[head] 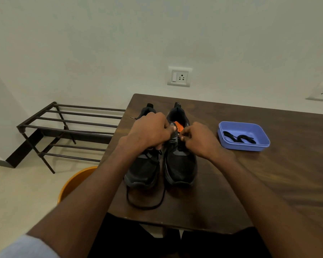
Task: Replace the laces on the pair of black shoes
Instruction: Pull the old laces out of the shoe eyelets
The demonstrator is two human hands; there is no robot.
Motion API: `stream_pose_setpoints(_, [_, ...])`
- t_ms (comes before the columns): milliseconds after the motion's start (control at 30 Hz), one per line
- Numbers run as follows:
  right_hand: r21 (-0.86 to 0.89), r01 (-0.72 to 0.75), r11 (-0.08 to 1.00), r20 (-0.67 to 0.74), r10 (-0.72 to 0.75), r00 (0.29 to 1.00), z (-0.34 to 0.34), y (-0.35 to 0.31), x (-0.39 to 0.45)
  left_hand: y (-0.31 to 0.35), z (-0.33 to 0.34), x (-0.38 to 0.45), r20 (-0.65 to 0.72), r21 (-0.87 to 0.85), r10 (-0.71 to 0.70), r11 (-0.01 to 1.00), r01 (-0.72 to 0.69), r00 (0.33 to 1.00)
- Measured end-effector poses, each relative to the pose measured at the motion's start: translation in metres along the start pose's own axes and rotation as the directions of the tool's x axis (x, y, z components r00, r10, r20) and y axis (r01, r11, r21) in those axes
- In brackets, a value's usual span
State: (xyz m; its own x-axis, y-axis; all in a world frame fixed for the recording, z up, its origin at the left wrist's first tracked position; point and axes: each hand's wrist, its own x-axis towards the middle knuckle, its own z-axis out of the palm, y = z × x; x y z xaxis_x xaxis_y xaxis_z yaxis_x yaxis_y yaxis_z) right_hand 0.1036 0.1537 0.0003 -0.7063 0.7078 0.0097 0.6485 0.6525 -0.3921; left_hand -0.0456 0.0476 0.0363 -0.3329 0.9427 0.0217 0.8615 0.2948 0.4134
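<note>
While both hands [151, 131] pinch the right shoe's lace [172, 144], black laces [238, 137] lie in the blue tray [229, 144].

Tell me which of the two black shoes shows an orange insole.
The black shoe on the right, nearer the blue plastic tray: orange shows inside its opening. The left black shoe shows none.
</note>
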Motion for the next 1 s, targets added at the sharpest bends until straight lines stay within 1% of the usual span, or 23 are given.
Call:
stream_pose_setpoints(67, [-0.017,-0.001,1.000,0.015,0.001,1.000,0.002,-0.002,-0.001,-0.001,-0.002,0.001,-0.008,0.094,0.005,0.996,-0.004,1.000])
stream_pose_setpoints(167, [-0.052,-0.030,0.998,0.032,0.031,0.999,0.008,-0.006,-0.001,-0.003,-0.004,0.001,0.094,0.159,-0.006,0.987,-0.009,0.996])
stream_pose_setpoints(200, [-0.051,-0.047,0.998,0.037,0.049,0.998,0.010,-0.006,0.000,-0.003,-0.002,0.003,0.099,0.167,0.002,0.986,-0.018,0.995])
stream_pose_setpoints(300, [-0.040,-0.071,0.997,0.046,0.073,0.996,0.010,-0.008,0.001,0.000,0.004,0.006,0.046,0.118,0.101,0.987,-0.106,0.994])
stream_pose_setpoints(367, [-0.050,-0.067,0.996,0.043,0.070,0.997,0.007,-0.009,0.001,0.003,0.010,0.005,0.085,0.086,0.186,0.977,-0.193,0.979])
stream_pose_setpoints(433, [-0.054,-0.070,0.996,0.014,0.071,0.997,0.006,-0.008,0.001,0.003,0.018,0.003,0.179,0.084,0.188,0.975,-0.205,0.966])
stream_pose_setpoints(500, [-0.068,-0.080,0.995,-0.012,0.079,0.997,0.006,-0.009,0.000,0.002,0.027,0.002,0.253,0.062,0.152,0.983,-0.173,0.955])
stream_pose_setpoints(600, [-0.090,-0.080,0.993,-0.024,0.078,0.997,0.004,-0.010,-0.001,-0.001,0.032,0.004,0.275,0.017,0.142,0.988,-0.152,0.951])
stream_pose_setpoints(700, [0.002,-0.106,0.994,-0.023,0.106,0.994,-0.003,-0.007,-0.002,-0.004,0.030,0.007,0.290,0.012,0.144,0.988,-0.154,0.946])
stream_pose_setpoints(800, [0.128,-0.163,0.978,-0.041,0.170,0.985,-0.010,0.001,-0.004,-0.005,0.029,0.007,0.291,0.003,0.138,0.989,-0.145,0.947])
stream_pose_setpoints(833, [0.133,-0.165,0.977,-0.051,0.173,0.984,-0.011,0.003,-0.005,-0.004,0.029,0.007,0.286,0.006,0.141,0.989,-0.149,0.948])
stream_pose_setpoints(900, [0.056,-0.119,0.991,-0.080,0.123,0.989,-0.011,0.004,-0.008,-0.004,0.029,0.007,0.274,0.008,0.152,0.987,-0.161,0.950])
stream_pose_setpoints(1000, [-0.132,-0.006,0.991,-0.132,-0.011,0.991,-0.006,0.000,-0.009,-0.007,0.031,0.008,0.247,-0.004,0.177,0.983,-0.182,0.953])
